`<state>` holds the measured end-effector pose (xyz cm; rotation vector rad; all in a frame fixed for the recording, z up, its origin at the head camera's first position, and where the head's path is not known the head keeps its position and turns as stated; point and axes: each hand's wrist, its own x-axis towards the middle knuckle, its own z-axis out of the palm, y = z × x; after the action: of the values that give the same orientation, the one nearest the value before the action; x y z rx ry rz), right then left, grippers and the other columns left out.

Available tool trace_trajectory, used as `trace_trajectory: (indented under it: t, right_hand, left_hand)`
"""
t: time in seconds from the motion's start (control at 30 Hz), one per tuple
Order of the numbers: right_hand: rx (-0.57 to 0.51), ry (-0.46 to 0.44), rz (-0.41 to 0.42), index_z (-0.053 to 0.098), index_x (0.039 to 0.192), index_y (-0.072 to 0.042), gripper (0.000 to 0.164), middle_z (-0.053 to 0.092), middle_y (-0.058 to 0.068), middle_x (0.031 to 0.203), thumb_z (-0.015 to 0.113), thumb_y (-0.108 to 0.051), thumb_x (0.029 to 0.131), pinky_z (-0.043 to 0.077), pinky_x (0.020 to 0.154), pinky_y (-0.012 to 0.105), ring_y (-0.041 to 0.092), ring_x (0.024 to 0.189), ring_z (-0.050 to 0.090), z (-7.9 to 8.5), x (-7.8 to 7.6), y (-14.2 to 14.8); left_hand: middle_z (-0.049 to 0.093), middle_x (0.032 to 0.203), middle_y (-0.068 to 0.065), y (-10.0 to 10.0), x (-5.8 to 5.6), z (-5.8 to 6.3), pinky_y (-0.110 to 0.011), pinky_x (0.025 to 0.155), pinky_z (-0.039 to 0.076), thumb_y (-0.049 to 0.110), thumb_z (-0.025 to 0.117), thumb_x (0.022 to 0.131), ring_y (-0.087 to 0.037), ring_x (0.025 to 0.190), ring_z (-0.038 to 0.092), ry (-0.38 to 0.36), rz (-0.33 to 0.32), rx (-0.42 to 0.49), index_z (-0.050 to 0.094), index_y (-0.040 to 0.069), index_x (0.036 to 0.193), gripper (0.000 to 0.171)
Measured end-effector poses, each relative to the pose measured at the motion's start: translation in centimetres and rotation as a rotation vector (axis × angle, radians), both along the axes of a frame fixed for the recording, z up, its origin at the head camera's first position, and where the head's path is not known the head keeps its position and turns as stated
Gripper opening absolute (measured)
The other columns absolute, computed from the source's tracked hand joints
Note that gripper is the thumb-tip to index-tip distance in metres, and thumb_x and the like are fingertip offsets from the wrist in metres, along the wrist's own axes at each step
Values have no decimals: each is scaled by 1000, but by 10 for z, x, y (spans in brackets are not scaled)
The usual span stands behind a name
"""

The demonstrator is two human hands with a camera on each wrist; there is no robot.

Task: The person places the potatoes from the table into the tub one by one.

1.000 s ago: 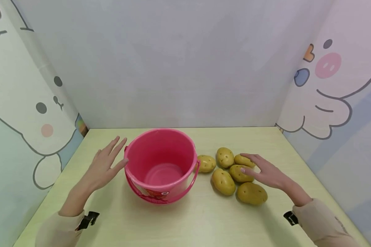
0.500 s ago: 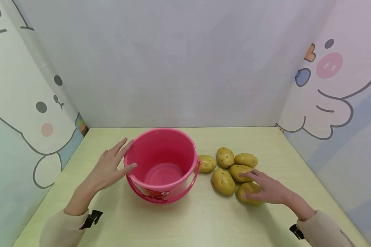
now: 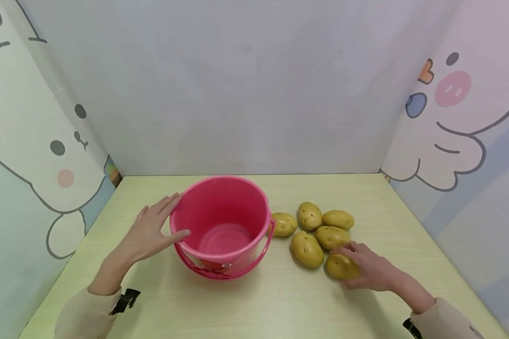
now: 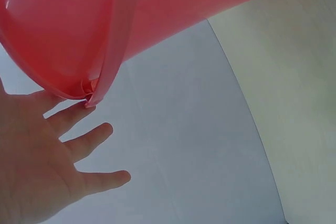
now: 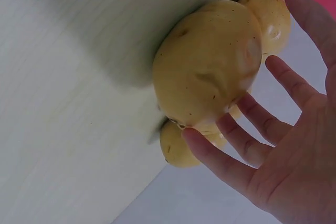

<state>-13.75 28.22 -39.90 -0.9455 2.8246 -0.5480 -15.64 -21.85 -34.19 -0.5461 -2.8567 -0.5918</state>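
A pink bucket [image 3: 222, 216] stands upright on the table, its handle hanging down at the front. My left hand [image 3: 150, 233] rests against its left rim, fingers spread and fairly straight, the thumb over the rim. In the left wrist view the fingertips touch the rim by the handle's joint. Over the nearest potato [image 3: 341, 267] lies my right hand [image 3: 373, 269], covering its right side. The right wrist view shows that potato [image 5: 207, 64] in front of loosely extended fingers [image 5: 223, 163], some at its edge, with the thumb apart from it.
Several more potatoes lie close together right of the bucket, among them one potato [image 3: 307, 249] beside the nearest one and another potato [image 3: 283, 224] by the bucket's wall. The pale table [image 3: 254, 310] ends at a grey back wall [image 3: 254, 94], with cartoon-printed side walls.
My right hand has come down and nearer, from above the farther potatoes to the nearest one. My left hand has shifted right onto the bucket's rim. The bucket and potatoes stay put.
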Motion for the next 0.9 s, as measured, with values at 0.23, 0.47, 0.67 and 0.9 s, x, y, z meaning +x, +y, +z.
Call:
trace_trajectory:
  t: [0.23, 0.47, 0.67, 0.9]
  right_hand:
    - [25, -10, -9, 49, 120, -12, 65, 44, 13, 113, 77, -28, 64, 46, 59, 44, 32, 96, 43, -4, -4, 1]
    - [33, 14, 9, 50, 118, -10, 65, 45, 13, 111, 79, -27, 62, 45, 66, 45, 31, 94, 45, -7, -8, 3]
    - [39, 33, 12, 50, 117, -8, 64, 44, 14, 111, 79, -23, 61, 43, 72, 46, 29, 93, 46, -10, -9, 4]
    - [51, 54, 22, 50, 116, -7, 64, 45, 14, 110, 79, -21, 61, 43, 73, 47, 28, 92, 48, -14, -12, 6]
  left_hand:
    - [31, 136, -15, -4, 0, 0, -65, 91, 15, 50, 64, 72, -36, 123, 23, -12, -6, 1, 25, 9, 139, 88]
    - [32, 135, -16, -5, 0, 0, -65, 91, 14, 51, 64, 70, -36, 123, 23, -11, -15, 3, 26, 9, 139, 89]
    - [31, 137, -15, -7, 0, 1, -64, 91, 13, 50, 63, 72, -36, 123, 23, -13, -39, 12, 25, 9, 139, 87]
    - [30, 137, -15, -8, 0, 2, -64, 92, 13, 50, 63, 73, -36, 123, 23, -25, -40, 18, 24, 10, 140, 87]
